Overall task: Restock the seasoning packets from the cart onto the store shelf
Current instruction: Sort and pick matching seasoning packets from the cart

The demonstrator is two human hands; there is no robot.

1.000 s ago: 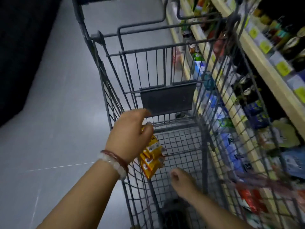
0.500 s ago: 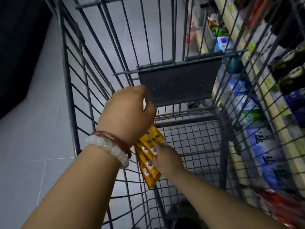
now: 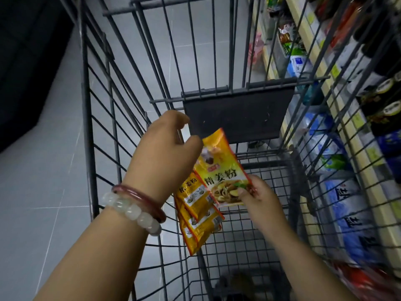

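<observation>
Seasoning packets (image 3: 198,216), yellow, fanned inside the wire cart (image 3: 86,127): left hand (image 3: 167,157) grips the bunch; right hand (image 3: 258,196) pinches the front packet's (image 3: 221,170) lower corner.

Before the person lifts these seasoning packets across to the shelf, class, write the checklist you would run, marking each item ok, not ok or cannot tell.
1. Left hand has a grip on the stack of packets: ok.
2. Right hand pinches the front packet at its lower corner: ok.
3. Packets raised above the cart floor: ok.
4. Shelf close on the right: ok.
5. Free slot on the shelf: cannot tell.
</observation>
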